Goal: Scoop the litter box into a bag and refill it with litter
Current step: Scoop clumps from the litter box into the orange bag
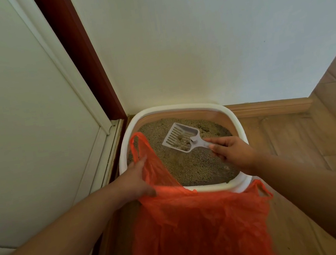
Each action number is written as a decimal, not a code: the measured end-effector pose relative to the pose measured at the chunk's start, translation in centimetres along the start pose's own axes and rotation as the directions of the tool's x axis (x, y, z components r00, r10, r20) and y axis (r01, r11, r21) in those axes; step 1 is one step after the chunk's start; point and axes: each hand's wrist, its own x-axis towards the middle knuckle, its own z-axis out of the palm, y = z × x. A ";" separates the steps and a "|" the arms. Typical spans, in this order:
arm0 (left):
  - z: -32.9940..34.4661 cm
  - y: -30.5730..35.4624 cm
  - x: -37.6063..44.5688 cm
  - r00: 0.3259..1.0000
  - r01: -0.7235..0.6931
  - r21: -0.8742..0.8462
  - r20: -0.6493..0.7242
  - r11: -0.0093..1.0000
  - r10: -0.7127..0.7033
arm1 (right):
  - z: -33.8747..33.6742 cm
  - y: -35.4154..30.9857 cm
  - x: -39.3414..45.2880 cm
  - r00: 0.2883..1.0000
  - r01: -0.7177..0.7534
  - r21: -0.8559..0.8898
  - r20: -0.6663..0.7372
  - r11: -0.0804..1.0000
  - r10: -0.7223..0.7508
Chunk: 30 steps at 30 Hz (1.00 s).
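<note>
Presently, the left hand (pixel 136 180) pinches the rim of a thin orange plastic bag (pixel 198 226), holding it up beside the white-rimmed litter box (pixel 237 126) of grey-brown litter (pixel 194 164), which sits in the wall corner. Further right, a pale slotted plastic scoop (pixel 180 137) carries clumps above the litter, its handle gripped by the right hand (pixel 233 153). Risk: the bag mouth appears only partly open and slack; a tilted scoop could spill clumps onto the wooden floor (pixel 290 142).

Your bag (pixel 198 226) is thin, crinkled orange plastic, slightly see-through. Your scoop (pixel 180 136) is pale, matt, slotted plastic. The litter box (pixel 236 122) has a smooth white plastic rim around coarse, grainy litter (pixel 196 164). The floor (pixel 293 137) is wood-look plank with a dull sheen.
</note>
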 end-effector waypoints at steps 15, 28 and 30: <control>-0.1 0.3 -1.3 0.962 -0.104 0.388 0.273 0.916 -0.006 | -1.1 -0.9 -0.9 0.999 -0.012 0.014 -0.042 1.000 0.013; 0.0 -0.3 -1.1 0.956 -0.066 0.385 0.289 0.920 -0.052 | -1.3 -1.5 -1.3 0.999 -0.043 -0.026 -0.003 0.999 0.043; 0.1 -0.4 -1.2 0.955 -0.050 0.396 0.289 0.917 -0.072 | -1.3 -1.9 -1.4 0.999 -0.038 -0.013 0.029 0.999 0.038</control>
